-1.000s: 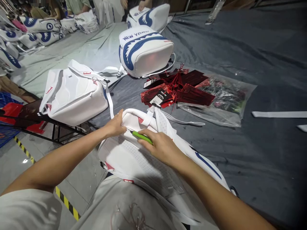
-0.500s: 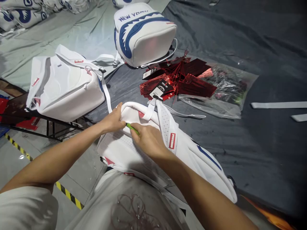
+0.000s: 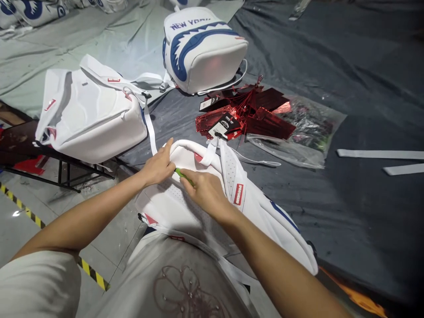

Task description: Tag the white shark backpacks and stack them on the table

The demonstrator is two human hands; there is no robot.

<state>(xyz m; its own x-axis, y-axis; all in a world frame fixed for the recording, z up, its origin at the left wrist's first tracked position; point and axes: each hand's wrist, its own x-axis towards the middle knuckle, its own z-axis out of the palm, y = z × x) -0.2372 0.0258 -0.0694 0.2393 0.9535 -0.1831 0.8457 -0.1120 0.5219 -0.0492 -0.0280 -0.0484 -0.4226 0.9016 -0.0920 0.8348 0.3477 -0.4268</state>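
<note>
A white backpack [image 3: 185, 207] with a perforated back panel lies at the table's near edge, straps toward me. My left hand [image 3: 159, 167] is closed, pinching the top edge of this backpack. My right hand [image 3: 205, 191] is closed round a slim green tool [image 3: 180, 173], whose tip meets the bag right beside my left fingers. A red label [image 3: 237, 194] shows on one white shoulder strap just right of my right hand.
A second white backpack [image 3: 89, 117] lies at the left table edge. A white and blue "NEW YORK" backpack [image 3: 202, 51] stands farther back. Red hang tags [image 3: 245, 117] and a clear plastic bag [image 3: 298, 132] lie beyond my hands. White strips [image 3: 380, 154] rest on dark cloth [image 3: 347, 66] at right.
My right hand slid toward my left along the bag, so less of the green tool shows. The view tilted downward; people at the far end left the frame.
</note>
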